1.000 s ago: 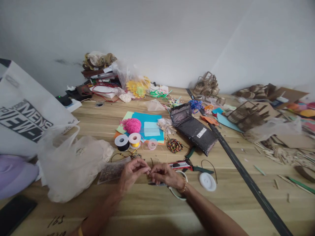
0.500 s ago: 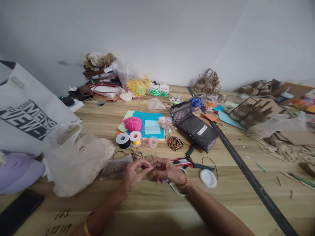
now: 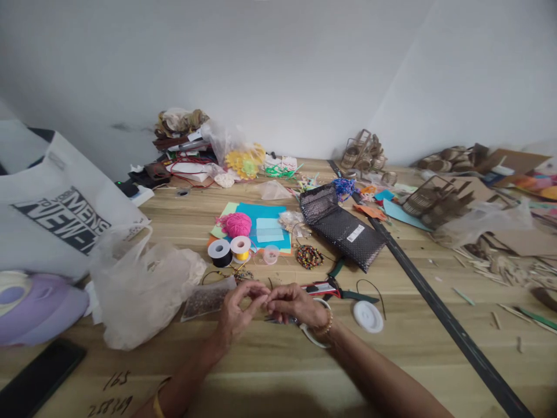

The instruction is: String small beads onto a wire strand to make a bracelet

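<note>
1. Our left hand [image 3: 239, 307] makes a pinch, thumb and pointer tips pressed close. We cannot tell what is between them; it is too tiny to see.
2. Our right hand [image 3: 300, 305] pinches too, its tips meeting the left ones just above the table [image 3: 243, 371]. Keeping them so close likely helps us hold something small steady.
3. The scissors [image 3: 274, 320] lie under our right hand, perhaps left there for a quick grab.
4. The clear bag [image 3: 206, 301] of small brown bits lies just beside our left hand, maybe for easy reach.
5. Farther out, the black spool [image 3: 220, 253] and yellow spool [image 3: 241, 248] stand on end, which probably stops them rolling.
6. The beads [image 3: 306, 263] lie coiled, maybe so they stay tidy.
</note>
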A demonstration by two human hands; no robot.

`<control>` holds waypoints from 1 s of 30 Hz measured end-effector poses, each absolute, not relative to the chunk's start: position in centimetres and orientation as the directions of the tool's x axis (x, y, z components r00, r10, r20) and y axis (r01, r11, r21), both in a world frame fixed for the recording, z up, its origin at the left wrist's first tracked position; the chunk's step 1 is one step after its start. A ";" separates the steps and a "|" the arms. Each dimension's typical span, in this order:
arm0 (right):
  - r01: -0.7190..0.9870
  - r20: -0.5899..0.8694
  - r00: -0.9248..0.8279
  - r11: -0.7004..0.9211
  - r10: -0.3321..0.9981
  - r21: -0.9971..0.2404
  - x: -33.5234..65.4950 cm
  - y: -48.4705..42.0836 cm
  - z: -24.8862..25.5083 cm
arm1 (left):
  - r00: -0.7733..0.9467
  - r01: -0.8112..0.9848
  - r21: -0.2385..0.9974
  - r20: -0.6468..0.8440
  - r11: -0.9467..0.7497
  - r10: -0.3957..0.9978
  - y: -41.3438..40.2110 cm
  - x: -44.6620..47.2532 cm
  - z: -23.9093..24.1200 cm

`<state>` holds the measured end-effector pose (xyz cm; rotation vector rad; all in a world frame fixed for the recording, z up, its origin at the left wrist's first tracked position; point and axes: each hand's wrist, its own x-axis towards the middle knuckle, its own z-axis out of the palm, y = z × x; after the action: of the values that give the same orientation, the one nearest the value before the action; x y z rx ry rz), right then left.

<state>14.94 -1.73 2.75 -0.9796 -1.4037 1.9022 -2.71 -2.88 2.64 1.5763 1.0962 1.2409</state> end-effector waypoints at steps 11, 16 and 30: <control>-0.086 -0.004 -0.463 -0.050 0.887 -0.995 15.1 -2.3 5.1 | 0.413 -0.113 0.983 -0.085 0.144 0.907 -2.6 -2.4 1.6; -0.038 -0.009 -0.386 -0.025 0.923 -0.999 15.4 -2.0 4.7 | 0.425 -0.155 0.963 -0.138 0.222 0.895 -2.8 -1.7 1.1; -0.089 -0.164 -0.352 -0.207 0.921 -0.974 15.3 -1.6 2.9 | 0.291 -0.043 0.995 -0.075 0.091 0.954 -2.4 -2.1 2.1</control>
<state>15.32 -1.62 2.88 -1.0652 -1.2667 1.6675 -2.08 -2.42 2.05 1.2321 0.9911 0.9586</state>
